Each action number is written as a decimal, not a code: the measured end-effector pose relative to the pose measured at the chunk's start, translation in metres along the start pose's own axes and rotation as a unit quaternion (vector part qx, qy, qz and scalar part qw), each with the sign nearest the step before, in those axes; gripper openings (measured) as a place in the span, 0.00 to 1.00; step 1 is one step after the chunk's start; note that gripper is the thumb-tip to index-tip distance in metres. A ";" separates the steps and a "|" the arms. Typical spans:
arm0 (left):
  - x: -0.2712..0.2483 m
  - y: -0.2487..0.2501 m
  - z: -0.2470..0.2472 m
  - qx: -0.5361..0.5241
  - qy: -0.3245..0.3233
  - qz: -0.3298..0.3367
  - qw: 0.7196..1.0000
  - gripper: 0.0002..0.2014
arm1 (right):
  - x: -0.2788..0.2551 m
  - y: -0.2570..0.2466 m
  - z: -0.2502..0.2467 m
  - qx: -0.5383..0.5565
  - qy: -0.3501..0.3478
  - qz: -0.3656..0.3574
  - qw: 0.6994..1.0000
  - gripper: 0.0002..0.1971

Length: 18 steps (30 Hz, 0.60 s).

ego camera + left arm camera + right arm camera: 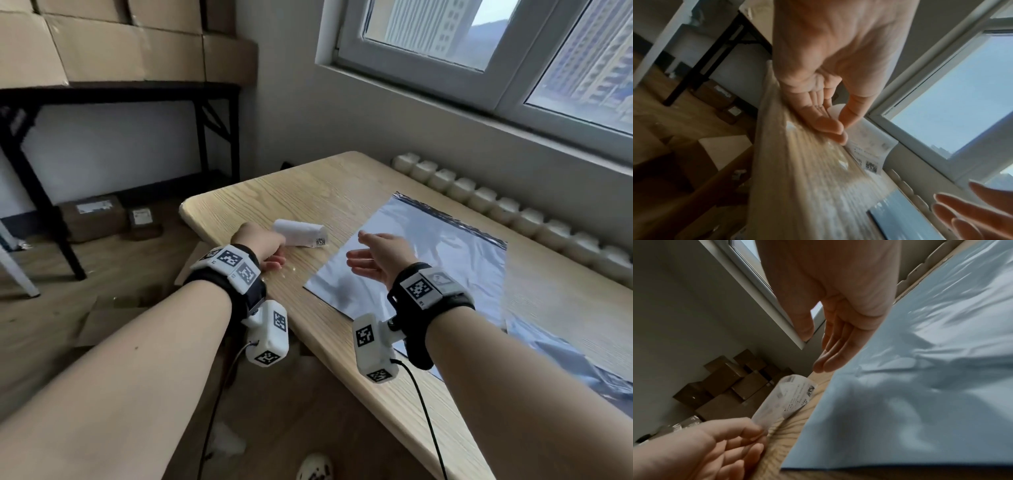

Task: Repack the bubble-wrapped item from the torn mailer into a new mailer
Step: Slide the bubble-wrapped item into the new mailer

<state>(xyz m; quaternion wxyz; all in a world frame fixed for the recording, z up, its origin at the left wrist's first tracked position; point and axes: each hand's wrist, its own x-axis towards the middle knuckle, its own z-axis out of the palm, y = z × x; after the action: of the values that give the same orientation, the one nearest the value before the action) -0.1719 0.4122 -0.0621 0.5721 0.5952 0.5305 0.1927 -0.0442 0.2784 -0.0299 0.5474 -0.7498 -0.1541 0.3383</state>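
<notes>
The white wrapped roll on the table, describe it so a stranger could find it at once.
Start at the wooden table under the window. Near its left edge, beside the flat grey mailer, lies the white roll, the only cylinder there, bearing a printed label.

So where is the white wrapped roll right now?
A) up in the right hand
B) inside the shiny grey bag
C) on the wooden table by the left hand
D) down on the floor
C: the white wrapped roll lies on the wooden table, its near end at the fingers of the left hand, beside the flat grey mailer; the right hand is open and holds nothing.
</notes>
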 end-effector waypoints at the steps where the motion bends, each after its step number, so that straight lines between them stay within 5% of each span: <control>1: 0.001 0.001 0.000 0.010 0.000 0.002 1.000 0.04 | 0.001 0.000 0.001 -0.003 -0.002 -0.001 1.000 0.18; 5: -0.003 0.003 0.000 0.055 0.001 0.016 0.998 0.02 | 0.000 0.001 0.004 -0.012 -0.005 -0.004 1.000 0.15; 10: -0.010 0.001 -0.006 0.120 0.030 0.038 0.992 0.17 | -0.009 -0.002 0.001 -0.021 0.001 -0.003 1.000 0.08; 14: -0.024 0.008 -0.007 0.197 0.108 0.138 0.964 0.20 | -0.024 -0.005 -0.007 -0.027 0.008 -0.004 1.000 0.04; 18: -0.048 0.030 0.018 0.207 0.067 0.226 0.950 0.18 | -0.047 -0.008 -0.028 -0.035 0.024 -0.011 0.999 0.06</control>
<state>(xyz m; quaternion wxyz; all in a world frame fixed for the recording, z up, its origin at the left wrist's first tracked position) -0.1616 0.3692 -0.0225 0.3412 0.7904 0.4471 0.2426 -0.0583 0.2325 -0.0019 0.5280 -0.7744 -0.1607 0.3092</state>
